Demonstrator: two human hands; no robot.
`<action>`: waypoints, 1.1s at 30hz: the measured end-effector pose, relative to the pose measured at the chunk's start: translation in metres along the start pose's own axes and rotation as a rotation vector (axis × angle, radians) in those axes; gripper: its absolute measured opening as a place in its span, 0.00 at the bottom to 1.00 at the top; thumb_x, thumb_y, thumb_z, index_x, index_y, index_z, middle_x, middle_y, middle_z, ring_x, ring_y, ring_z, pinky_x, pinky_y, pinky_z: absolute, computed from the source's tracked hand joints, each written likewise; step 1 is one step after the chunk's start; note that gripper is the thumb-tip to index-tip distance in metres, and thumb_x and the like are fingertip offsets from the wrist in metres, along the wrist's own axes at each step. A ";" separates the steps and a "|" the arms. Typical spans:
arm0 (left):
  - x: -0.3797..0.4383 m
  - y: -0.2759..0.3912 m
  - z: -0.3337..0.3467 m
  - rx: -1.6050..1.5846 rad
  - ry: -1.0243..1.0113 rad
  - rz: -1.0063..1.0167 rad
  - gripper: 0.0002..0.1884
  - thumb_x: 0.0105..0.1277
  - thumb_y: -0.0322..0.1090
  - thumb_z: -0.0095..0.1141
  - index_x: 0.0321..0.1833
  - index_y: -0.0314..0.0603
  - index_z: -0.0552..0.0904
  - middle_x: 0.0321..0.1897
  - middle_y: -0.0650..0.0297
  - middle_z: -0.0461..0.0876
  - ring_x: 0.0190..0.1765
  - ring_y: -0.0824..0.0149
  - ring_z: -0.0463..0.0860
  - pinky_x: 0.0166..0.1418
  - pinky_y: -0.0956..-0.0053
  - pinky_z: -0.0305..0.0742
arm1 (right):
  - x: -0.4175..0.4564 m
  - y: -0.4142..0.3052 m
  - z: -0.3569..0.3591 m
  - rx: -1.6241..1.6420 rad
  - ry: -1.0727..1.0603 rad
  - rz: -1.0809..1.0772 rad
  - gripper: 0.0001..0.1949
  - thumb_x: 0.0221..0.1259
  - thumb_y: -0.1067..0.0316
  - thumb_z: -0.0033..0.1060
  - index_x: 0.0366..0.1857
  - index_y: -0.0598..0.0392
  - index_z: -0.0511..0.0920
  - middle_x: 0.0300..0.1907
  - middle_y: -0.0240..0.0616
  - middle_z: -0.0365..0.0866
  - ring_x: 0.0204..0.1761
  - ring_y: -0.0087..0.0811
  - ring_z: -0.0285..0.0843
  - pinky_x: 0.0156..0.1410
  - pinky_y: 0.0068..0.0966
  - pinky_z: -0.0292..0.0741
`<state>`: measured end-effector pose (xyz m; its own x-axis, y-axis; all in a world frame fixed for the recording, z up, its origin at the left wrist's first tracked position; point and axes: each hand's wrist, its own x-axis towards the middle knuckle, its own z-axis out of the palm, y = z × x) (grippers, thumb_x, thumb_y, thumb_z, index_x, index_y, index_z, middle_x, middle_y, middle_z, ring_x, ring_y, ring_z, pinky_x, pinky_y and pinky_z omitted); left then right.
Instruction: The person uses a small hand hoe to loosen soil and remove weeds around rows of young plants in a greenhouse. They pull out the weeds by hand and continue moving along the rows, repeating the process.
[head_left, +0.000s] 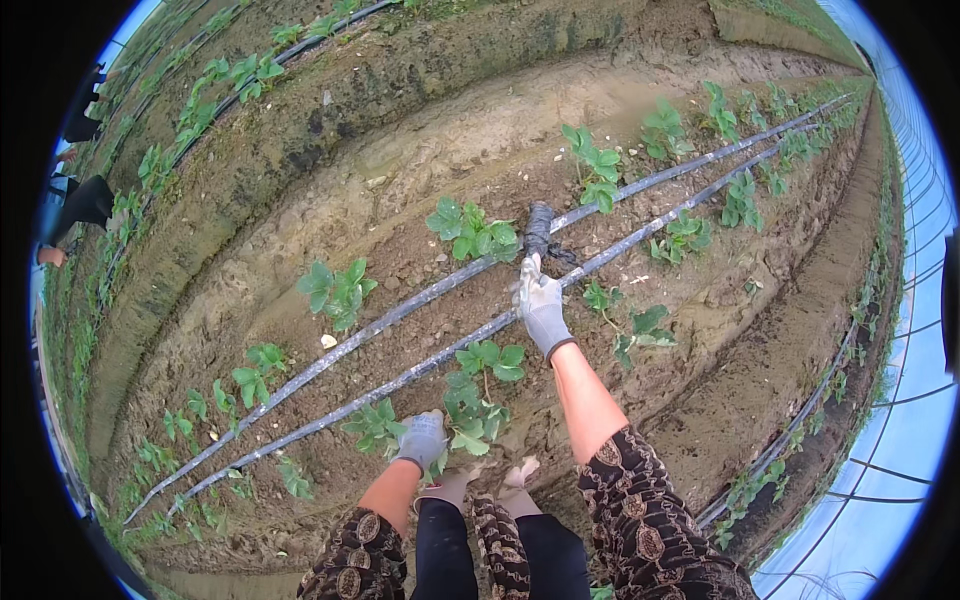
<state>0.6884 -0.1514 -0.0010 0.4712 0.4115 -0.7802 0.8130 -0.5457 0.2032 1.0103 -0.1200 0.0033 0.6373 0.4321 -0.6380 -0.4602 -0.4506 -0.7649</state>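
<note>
My right hand (543, 306), in a grey glove, is closed round the lower end of a dark, wrapped cylindrical tool handle (538, 229). It is over the two drip irrigation pipes (450, 282), and a dark clump lies beside it. Low in front of my feet, my left hand (423, 437), gloved too, is among the leaves of a strawberry plant (474, 409); its fingers are partly hidden, so whether they grip anything does not show. Another leafy plant (474, 231) grows just left of the handle.
Strawberry plants (341, 292) line both sides of the pipes on the raised soil bed. Furrows (420, 135) run beside it, with further planted beds beyond. Other people (86, 202) are at the far left edge. A plastic greenhouse wall (900, 420) curves along the right.
</note>
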 end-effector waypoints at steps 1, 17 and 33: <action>-0.003 -0.001 -0.004 0.008 -0.004 -0.003 0.13 0.61 0.38 0.56 0.44 0.39 0.78 0.41 0.50 0.85 0.47 0.50 0.84 0.52 0.54 0.74 | -0.013 -0.015 -0.005 0.069 -0.074 0.098 0.22 0.71 0.46 0.51 0.29 0.55 0.79 0.17 0.31 0.75 0.16 0.23 0.71 0.22 0.25 0.67; 0.004 0.018 -0.008 0.094 0.067 0.109 0.10 0.62 0.38 0.53 0.41 0.41 0.79 0.38 0.51 0.85 0.44 0.50 0.84 0.50 0.54 0.75 | -0.019 0.048 -0.007 0.434 0.141 0.017 0.17 0.74 0.53 0.50 0.29 0.53 0.75 0.19 0.24 0.68 0.17 0.18 0.63 0.22 0.20 0.62; 0.007 0.021 -0.008 0.214 0.044 0.105 0.10 0.62 0.38 0.51 0.41 0.40 0.78 0.37 0.52 0.85 0.43 0.50 0.85 0.49 0.55 0.75 | -0.042 0.024 -0.201 0.280 0.381 0.182 0.25 0.68 0.39 0.51 0.27 0.54 0.76 0.14 0.29 0.71 0.13 0.24 0.67 0.16 0.25 0.62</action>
<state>0.7116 -0.1539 0.0021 0.5675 0.3730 -0.7340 0.6699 -0.7276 0.1481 1.0964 -0.3059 0.0292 0.6873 0.0268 -0.7259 -0.6998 -0.2434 -0.6716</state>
